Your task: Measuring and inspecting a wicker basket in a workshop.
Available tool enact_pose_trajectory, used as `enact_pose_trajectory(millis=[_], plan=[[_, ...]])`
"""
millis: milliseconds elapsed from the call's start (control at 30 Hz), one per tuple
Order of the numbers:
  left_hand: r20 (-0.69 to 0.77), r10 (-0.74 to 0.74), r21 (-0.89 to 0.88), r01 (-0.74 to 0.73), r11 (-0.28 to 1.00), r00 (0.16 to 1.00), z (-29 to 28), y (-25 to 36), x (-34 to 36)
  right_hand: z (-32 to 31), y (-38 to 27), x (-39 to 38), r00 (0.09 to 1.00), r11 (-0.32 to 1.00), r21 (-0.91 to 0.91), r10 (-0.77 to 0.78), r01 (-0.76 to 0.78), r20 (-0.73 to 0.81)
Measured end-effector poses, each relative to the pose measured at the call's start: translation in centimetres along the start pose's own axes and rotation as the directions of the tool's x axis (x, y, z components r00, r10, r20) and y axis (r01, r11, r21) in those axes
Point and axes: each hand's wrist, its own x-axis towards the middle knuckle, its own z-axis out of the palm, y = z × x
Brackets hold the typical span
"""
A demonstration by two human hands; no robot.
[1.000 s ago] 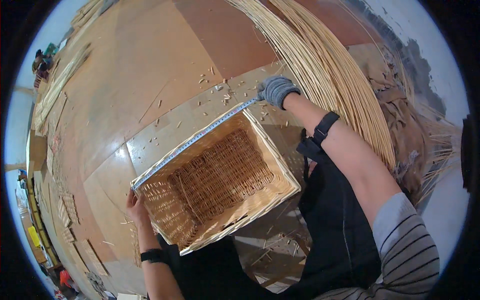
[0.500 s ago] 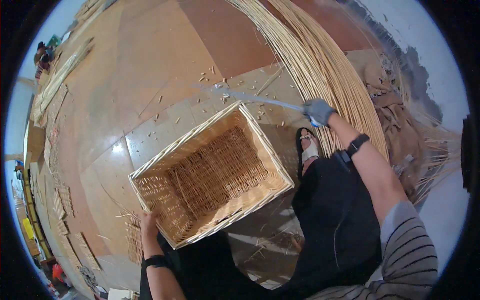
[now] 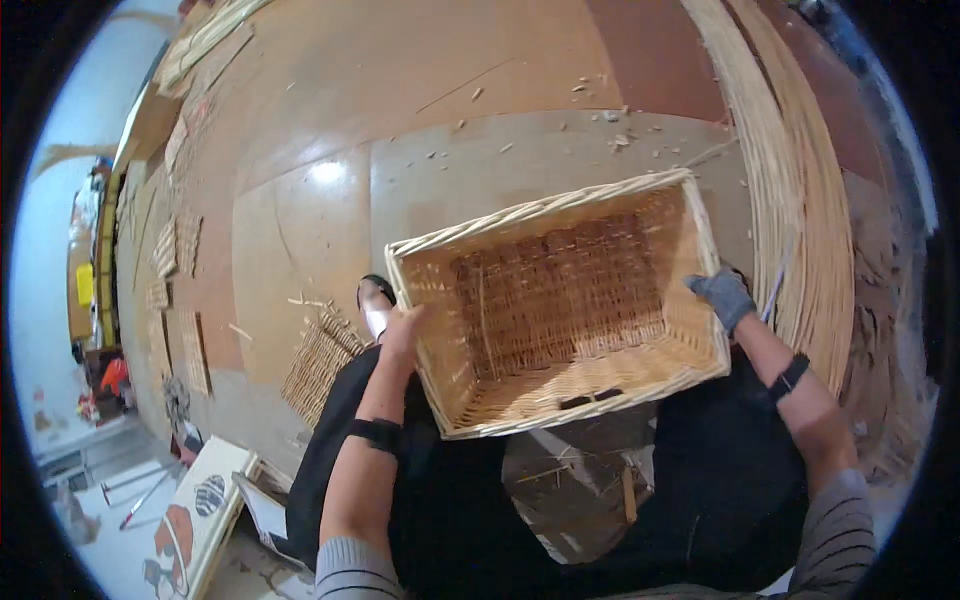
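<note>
A: Closest in, your black trousers (image 3: 730, 450) run off the bottom edge, and the basket (image 3: 560, 290) sits above your knees, hiding part of your legs.

B: It's tipped so you look down into it, and your left hand (image 3: 405, 328) is grasping its left rim, the outer fingers hard to make out.

A: Your right hand (image 3: 722, 296), in a grey glove, is clasped over the opposite rim. Whether the palm holds anything else, I can't tell.

B: A thin bluish strip (image 3: 778, 278) shows just past that glove, too blurred to follow, lying across the view of the canes (image 3: 790, 130), which are cut off at the top. The basket's left side half covers your left shoe (image 3: 375, 295).

A: Now the changes! A second ago you had a measuring tape stretched along the far rim; that rim is bare now.

B: Half a second ago your glove was out by the canes, off the basket; now it's on the rim. The basket sits farther right in your view, and less slanted.

A: Your view has swung as well: farther off, the painted box (image 3: 200, 500) at lower left now shows much more.
</note>
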Motion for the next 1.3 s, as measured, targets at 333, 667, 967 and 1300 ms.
enact_pose_trajectory(millis=[333, 667, 967, 1300], plan=[[-0.286, 0.394, 0.617, -0.147, 0.773, 0.874, 3.1, 3.1, -2.7, 1.2, -1.2, -0.9, 0.998, 0.918, -0.396, -0.019, -0.005, -0.058], [-0.354, 0.637, 0.789, -0.147, 0.596, 0.685, 2.5, -0.3, -0.6, -0.4, 2.2, -3.1, 0.807, 0.202, -0.867, -0.505, 0.456, 0.307], [-0.355, 0.545, 0.78, -0.08, 0.62, 0.76, 3.8, 1.2, -3.8, 3.5, 5.8, -4.8, 0.867, 0.273, -0.884, -0.437, 0.38, 0.238], [0.397, 0.706, 0.868, -0.49, -0.08, 0.586, 10.7, 5.5, -6.0, 0.6, -4.3, -8.1, 0.548, 0.736, -0.441, -0.677, 0.514, -0.491]])
